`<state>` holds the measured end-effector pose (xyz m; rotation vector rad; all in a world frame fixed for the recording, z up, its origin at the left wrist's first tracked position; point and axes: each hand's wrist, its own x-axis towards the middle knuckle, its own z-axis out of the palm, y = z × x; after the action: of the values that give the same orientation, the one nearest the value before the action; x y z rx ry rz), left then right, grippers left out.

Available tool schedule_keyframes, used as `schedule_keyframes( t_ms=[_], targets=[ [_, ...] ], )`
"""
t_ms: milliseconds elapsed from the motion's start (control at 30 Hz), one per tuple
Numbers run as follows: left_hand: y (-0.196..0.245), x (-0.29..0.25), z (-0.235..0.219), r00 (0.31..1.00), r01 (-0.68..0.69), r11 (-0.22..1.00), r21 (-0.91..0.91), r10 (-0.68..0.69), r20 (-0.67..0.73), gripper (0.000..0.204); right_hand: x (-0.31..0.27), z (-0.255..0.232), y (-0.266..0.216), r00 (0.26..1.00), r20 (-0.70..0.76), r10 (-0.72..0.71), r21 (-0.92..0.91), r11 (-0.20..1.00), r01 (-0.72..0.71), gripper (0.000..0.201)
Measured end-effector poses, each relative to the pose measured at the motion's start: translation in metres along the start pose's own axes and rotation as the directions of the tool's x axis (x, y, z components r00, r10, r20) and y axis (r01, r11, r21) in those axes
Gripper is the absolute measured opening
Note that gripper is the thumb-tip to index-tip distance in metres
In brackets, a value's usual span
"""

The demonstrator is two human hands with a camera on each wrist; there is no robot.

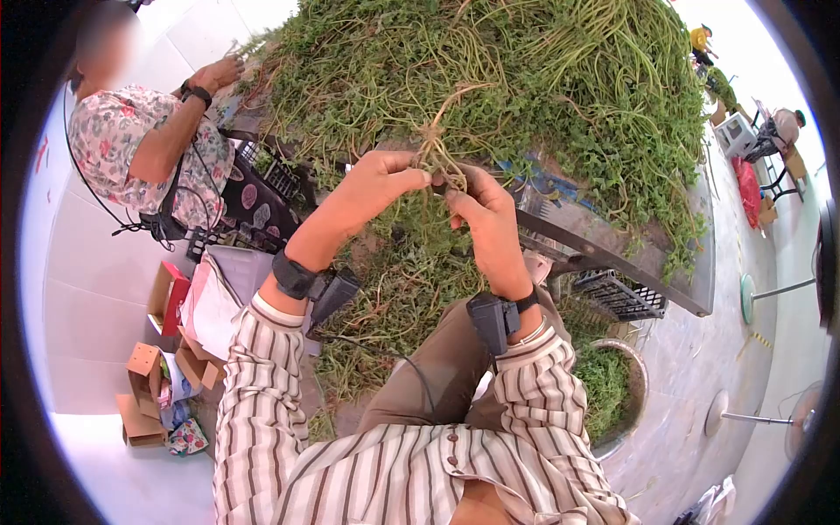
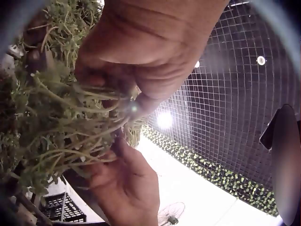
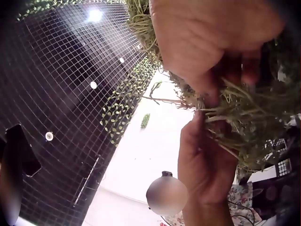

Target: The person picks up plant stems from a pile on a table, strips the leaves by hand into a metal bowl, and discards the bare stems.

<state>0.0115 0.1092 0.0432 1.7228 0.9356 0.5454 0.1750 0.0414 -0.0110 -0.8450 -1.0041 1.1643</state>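
Observation:
Both hands meet over the near edge of a table, around a small bunch of leafy green stems (image 1: 442,166) whose pale, root-like ends point upward. My left hand (image 1: 378,188) pinches the bunch between thumb and fingers. Close beside it, my right hand (image 1: 490,223) grips the same stems with a bent thumb and fingers. In the left wrist view, thin stems (image 2: 70,150) fan out from between the two hands. The right wrist view shows leafy greens (image 3: 258,122) hanging from the grip, with some fingertips hidden behind them.
A big heap of greens (image 1: 525,87) covers the table (image 1: 612,254). More cut greens (image 1: 376,324) lie below, by my knees. A round tub (image 1: 643,385) of greens stands at right, a black crate (image 1: 621,293) under the table. Another person (image 1: 140,157) works at left, near cardboard boxes (image 1: 144,385).

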Motion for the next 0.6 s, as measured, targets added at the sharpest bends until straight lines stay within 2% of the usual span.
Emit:
schedule_keyframes(
  t_ms=[67,200,300,367,400,433,467,500,533,567,600],
  targets=[
    [-0.001,0.0,-0.003,0.999,0.043,0.998,0.054,-0.042,-0.018,0.028,0.0,0.0,-0.001,1.0,-0.022,0.002,-0.008,1.0,-0.002,0.02],
    [0.006,-0.003,-0.002,0.998,0.062,0.998,0.024,-0.061,-0.017,0.03,0.001,-0.001,0.0,0.996,-0.068,0.049,0.011,0.999,-0.048,0.014],
    [0.007,-0.004,0.003,0.999,0.032,0.998,0.061,-0.031,-0.019,0.031,0.0,0.0,0.002,0.995,-0.065,0.07,0.021,0.997,-0.068,0.016],
    [0.003,-0.003,0.001,0.999,-0.033,0.973,0.228,0.042,-0.034,0.03,-0.001,0.001,0.002,0.996,-0.058,0.073,0.041,0.997,-0.071,0.017],
    [0.0,-0.002,0.0,0.999,-0.034,0.973,0.228,0.042,-0.034,0.03,-0.001,0.003,0.002,0.991,-0.106,0.082,0.057,0.995,-0.076,0.018],
    [-0.006,-0.002,-0.002,0.98,-0.127,0.875,0.468,0.184,-0.078,0.028,-0.002,0.004,0.002,0.984,-0.153,0.09,0.074,0.994,-0.08,0.019],
    [-0.01,-0.002,-0.005,0.942,-0.186,0.709,0.68,0.326,-0.083,0.027,-0.002,0.002,0.002,0.984,-0.153,0.091,0.074,0.994,-0.081,0.019],
    [-0.013,-0.003,-0.008,0.942,-0.185,0.709,0.681,0.326,-0.083,0.027,-0.002,0.001,0.002,0.983,-0.136,0.124,0.054,0.992,-0.117,0.019],
    [-0.015,-0.004,-0.011,0.922,-0.187,0.642,0.744,0.377,-0.094,0.027,-0.002,0.0,0.003,0.98,-0.121,0.156,0.033,0.988,-0.153,0.02],
    [-0.016,-0.004,-0.013,0.899,-0.182,0.57,0.801,0.427,-0.099,0.027,-0.001,0.0,0.006,0.98,-0.122,0.157,0.035,0.988,-0.153,0.02],
    [-0.015,-0.005,-0.015,0.899,-0.182,0.569,0.802,0.426,-0.098,0.027,0.0,0.001,0.01,0.988,-0.119,0.096,-0.053,0.993,-0.103,0.021]
  ],
)
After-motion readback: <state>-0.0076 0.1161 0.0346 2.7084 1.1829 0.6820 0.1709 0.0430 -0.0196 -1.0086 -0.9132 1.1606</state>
